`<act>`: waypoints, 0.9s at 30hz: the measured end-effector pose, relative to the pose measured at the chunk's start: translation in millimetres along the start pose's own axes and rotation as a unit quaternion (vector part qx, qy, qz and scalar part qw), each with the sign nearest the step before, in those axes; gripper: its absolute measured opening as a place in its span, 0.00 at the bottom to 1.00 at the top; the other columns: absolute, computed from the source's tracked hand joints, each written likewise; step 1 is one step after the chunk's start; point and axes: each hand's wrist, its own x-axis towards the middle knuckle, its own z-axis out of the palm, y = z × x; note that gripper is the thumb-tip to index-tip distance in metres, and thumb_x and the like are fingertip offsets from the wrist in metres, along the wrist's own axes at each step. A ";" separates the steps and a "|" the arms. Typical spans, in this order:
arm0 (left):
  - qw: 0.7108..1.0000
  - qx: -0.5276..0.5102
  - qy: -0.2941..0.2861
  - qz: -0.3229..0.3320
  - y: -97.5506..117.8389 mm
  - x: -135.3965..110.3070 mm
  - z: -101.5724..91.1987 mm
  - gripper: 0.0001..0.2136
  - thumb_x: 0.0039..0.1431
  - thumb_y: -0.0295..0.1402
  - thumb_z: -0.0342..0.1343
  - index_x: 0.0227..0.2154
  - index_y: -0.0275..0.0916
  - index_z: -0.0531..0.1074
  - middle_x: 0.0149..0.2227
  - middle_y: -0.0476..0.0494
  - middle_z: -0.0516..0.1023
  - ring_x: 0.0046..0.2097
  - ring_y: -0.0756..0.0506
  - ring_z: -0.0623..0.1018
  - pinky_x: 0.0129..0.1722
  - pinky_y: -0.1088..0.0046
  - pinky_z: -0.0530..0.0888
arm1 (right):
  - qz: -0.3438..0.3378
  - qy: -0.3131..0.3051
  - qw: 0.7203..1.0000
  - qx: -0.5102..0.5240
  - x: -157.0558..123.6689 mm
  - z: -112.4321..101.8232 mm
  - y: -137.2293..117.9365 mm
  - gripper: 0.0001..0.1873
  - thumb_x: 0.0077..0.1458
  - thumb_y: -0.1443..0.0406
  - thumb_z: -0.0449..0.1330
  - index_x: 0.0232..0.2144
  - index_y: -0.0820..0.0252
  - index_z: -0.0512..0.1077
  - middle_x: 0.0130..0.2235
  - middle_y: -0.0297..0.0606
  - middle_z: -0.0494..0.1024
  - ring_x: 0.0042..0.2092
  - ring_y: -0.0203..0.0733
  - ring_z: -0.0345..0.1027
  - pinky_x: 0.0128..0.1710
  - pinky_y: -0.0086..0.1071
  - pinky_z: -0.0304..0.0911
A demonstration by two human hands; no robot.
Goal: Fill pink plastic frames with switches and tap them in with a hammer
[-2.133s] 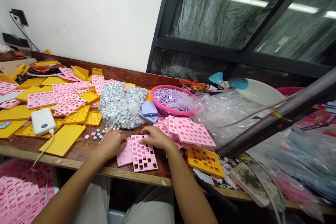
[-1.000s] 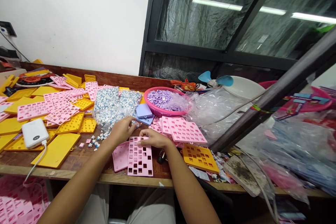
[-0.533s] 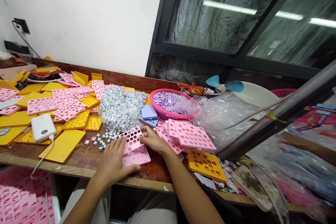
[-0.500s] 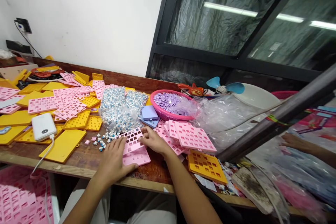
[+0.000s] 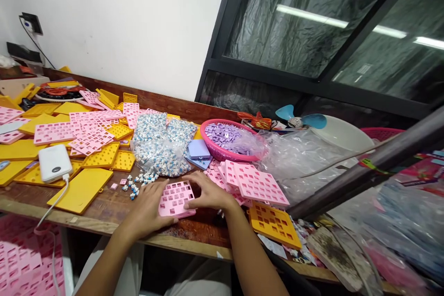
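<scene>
A pink keyboard plate with rows of square holes point(image 5: 175, 196) lies over a second pink plate, whose lower edge just shows beneath it. My left hand point(image 5: 149, 206) grips the left side, thumb along the near edge. At the right side my right hand point(image 5: 210, 192) holds the plate, its thumb resting on the top face. Several small blue-and-white pieces, like key switches point(image 5: 133, 187), are scattered left of and behind my left hand. Two small pink square caps point(image 5: 118, 184) lie near them. Full clear bags of the same blue-and-white pieces point(image 5: 161, 143) stand behind.
A pink basket point(image 5: 222, 153) of purple pieces stands behind, with blue-violet cases point(image 5: 199, 149) beside it. Stacked pink plates point(image 5: 260, 182) and a yellow plate point(image 5: 275, 224) lie right. Yellow cases point(image 5: 81, 189) and a white power bank point(image 5: 54, 163) are left. A dark pole point(image 5: 343, 180) slants across the right.
The holed pink plate, tilted above the lower one before, now lies down over it. Both hands moved with it and remain at its sides. A person's arm at the far right has left view.
</scene>
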 end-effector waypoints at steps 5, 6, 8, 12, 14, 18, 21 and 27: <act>1.000 0.006 0.009 -0.009 -1.4 -4.4 0.5 0.46 0.49 0.60 0.63 0.66 0.41 0.60 0.62 0.33 0.70 0.62 0.31 0.68 0.63 0.51 0.61 | -0.050 -0.074 0.996 -0.027 6.5 14.2 -1.2 0.58 0.40 0.45 0.75 0.67 0.60 0.61 0.68 0.52 0.60 0.68 0.59 0.52 0.69 0.50 0.48; 1.000 0.007 0.009 -0.009 -2.0 -6.0 0.1 0.46 0.49 0.60 0.64 0.67 0.41 0.59 0.63 0.33 0.70 0.62 0.31 0.68 0.63 0.51 0.60 | -0.055 -0.078 0.995 -0.025 7.4 15.7 -1.1 0.57 0.40 0.45 0.75 0.67 0.60 0.61 0.67 0.52 0.62 0.67 0.59 0.54 0.68 0.49 0.49; 1.000 0.008 0.010 -0.007 -3.1 -9.5 -1.1 0.47 0.49 0.59 0.64 0.67 0.41 0.59 0.63 0.33 0.69 0.63 0.31 0.68 0.64 0.50 0.59 | -0.062 -0.075 0.995 -0.018 8.5 16.7 -0.9 0.57 0.39 0.44 0.75 0.67 0.59 0.62 0.65 0.51 0.64 0.66 0.58 0.57 0.67 0.49 0.52; 1.000 0.010 0.006 -0.011 -4.0 -14.8 -2.5 0.47 0.47 0.58 0.66 0.67 0.41 0.59 0.63 0.34 0.69 0.63 0.31 0.68 0.63 0.51 0.60 | -0.063 -0.084 0.994 -0.010 9.1 15.8 0.6 0.59 0.37 0.44 0.76 0.67 0.58 0.61 0.66 0.51 0.63 0.66 0.59 0.56 0.67 0.51 0.52; 1.000 0.011 0.005 -0.012 -3.8 -15.8 -2.0 0.46 0.48 0.57 0.66 0.66 0.41 0.60 0.63 0.33 0.69 0.63 0.32 0.68 0.63 0.51 0.60 | -0.060 -0.095 0.994 -0.008 9.2 15.5 1.9 0.59 0.38 0.44 0.76 0.67 0.59 0.61 0.67 0.52 0.61 0.67 0.60 0.54 0.68 0.51 0.50; 1.000 0.009 0.004 -0.011 -4.2 -15.7 0.2 0.45 0.50 0.56 0.65 0.66 0.39 0.60 0.64 0.33 0.68 0.64 0.32 0.68 0.64 0.51 0.59 | -0.050 -0.097 0.994 -0.003 9.0 15.2 4.7 0.59 0.39 0.44 0.75 0.68 0.59 0.60 0.68 0.51 0.61 0.68 0.59 0.54 0.69 0.50 0.49; 1.000 0.006 -0.002 -0.015 -5.4 -15.9 1.5 0.44 0.51 0.56 0.65 0.66 0.39 0.59 0.64 0.33 0.68 0.64 0.33 0.67 0.64 0.52 0.59 | -0.044 -0.098 0.994 -0.001 8.4 15.5 6.1 0.59 0.38 0.44 0.76 0.68 0.59 0.60 0.68 0.51 0.61 0.68 0.59 0.54 0.68 0.51 0.49; 1.000 0.009 -0.008 -0.017 -5.6 -17.3 1.4 0.45 0.50 0.54 0.66 0.66 0.39 0.58 0.65 0.33 0.67 0.65 0.33 0.67 0.65 0.51 0.56 | -0.030 -0.114 0.993 -0.011 7.8 15.2 6.0 0.61 0.39 0.42 0.75 0.69 0.59 0.58 0.69 0.50 0.59 0.69 0.60 0.52 0.69 0.52 0.48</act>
